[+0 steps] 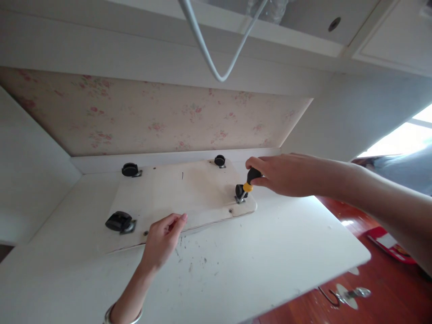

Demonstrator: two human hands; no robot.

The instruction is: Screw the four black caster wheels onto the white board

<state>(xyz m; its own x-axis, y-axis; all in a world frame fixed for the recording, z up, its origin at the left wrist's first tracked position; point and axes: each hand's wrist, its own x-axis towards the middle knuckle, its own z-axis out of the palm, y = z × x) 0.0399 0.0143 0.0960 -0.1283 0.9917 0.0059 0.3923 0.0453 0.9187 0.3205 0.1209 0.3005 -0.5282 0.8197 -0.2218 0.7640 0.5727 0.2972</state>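
A cream board (182, 193) with several black caster wheels lies upside down on a white table (236, 265). My right hand (283, 173) grips a screwdriver (250, 179) with a black and yellow handle, its tip down at the caster (240, 192) on the board's near right corner. My left hand (162, 238) rests on the board's near edge, fingers curled against it and holding it in place. Other casters sit at the near left (119, 222), far left (130, 169) and far right (219, 160).
A floral-papered wall panel (162, 121) stands behind the table. A white hanger loop (221, 67) hangs overhead. To the right is a red-brown floor (371, 297) with a metal hook and a red flat object (388, 245). Specks of debris lie on the table near my left hand.
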